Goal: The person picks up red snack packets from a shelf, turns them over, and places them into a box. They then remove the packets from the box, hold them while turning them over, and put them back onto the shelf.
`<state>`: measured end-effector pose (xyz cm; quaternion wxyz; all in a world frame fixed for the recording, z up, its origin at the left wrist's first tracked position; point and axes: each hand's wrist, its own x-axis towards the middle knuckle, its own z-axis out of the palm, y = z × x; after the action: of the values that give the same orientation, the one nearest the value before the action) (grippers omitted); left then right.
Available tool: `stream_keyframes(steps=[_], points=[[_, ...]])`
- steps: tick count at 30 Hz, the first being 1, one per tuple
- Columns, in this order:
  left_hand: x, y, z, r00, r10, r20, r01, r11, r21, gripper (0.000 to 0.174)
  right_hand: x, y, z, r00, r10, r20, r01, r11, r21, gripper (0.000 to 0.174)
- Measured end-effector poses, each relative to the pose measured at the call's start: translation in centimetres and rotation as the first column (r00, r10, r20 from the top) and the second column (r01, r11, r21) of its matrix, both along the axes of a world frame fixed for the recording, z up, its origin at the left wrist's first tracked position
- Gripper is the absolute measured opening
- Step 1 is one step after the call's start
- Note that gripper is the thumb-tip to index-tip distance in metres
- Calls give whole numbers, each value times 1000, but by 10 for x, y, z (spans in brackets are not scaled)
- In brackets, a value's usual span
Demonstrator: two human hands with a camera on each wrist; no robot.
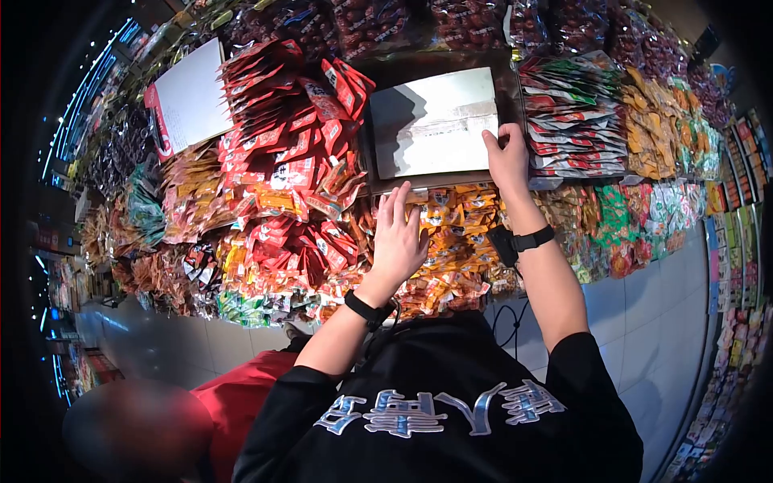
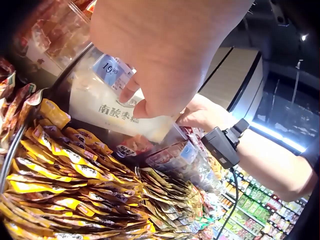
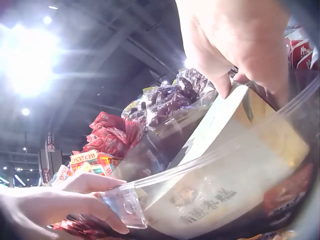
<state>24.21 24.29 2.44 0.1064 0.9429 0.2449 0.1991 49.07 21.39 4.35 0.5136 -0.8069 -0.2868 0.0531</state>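
Observation:
A white cardboard box [image 1: 451,121] lies in a dark-walled bin. My right hand [image 1: 509,157] grips its right end, thumb on top; in the right wrist view the fingers of that hand [image 3: 240,45] pinch the box's upper edge. Printed characters show on the box's front [image 3: 205,200] through the bin's clear front wall. My left hand [image 1: 400,241] is at the bin's front rim. In the right wrist view its fingers [image 3: 92,202] pinch a clear price tag holder [image 3: 131,207] on that rim. The blue price tag [image 2: 110,70] reads 19.90.
Red snack packets [image 1: 282,153] are heaped to the left, with a white board [image 1: 189,97] behind. Orange packets [image 1: 455,241] fill the front. Red-and-white packets [image 1: 576,121] adjoin the bin's right side. A person in red [image 1: 241,402] is at lower left.

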Motion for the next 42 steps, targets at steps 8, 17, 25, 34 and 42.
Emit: stream_keyframes(steps=[8,17,25,34,42], points=[[-16,0,11,964,17,267,62,956,-287,43,2,-24,2,990,65,-127,-23,951,307,18],[-44,-7,27,767,226,601,185,819,-544,58,-15,-129,71,982,96,-164,-9,886,463,10],[-35,-18,52,836,75,543,421,547,-723,107,-32,-208,92,950,66,-305,105,853,512,29],[-109,-8,42,814,305,495,471,153,-869,97,-33,-226,94,833,548,74,-552,816,171,20],[-222,33,-46,789,496,363,408,18,-913,92,-15,-36,146,463,877,-130,-861,410,-300,27]])
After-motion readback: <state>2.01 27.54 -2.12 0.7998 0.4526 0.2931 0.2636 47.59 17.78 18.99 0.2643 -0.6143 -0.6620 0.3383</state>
